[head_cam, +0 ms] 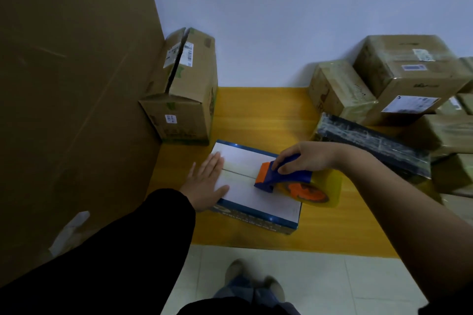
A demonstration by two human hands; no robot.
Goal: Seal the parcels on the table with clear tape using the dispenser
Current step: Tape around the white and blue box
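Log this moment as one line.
left hand: flat on white box | right hand: grips tape dispenser on box top | stage: taping

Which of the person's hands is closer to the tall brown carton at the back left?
Left. The left hand lies flat on the white box just in front of the carton; the right hand grips the tape dispenser farther right.

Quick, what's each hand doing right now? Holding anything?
Left hand: open, fingers straight, pressing flat on the white-topped box.
Right hand: closed around the blue handle of the tape dispenser, which sits on the box's centre seam.
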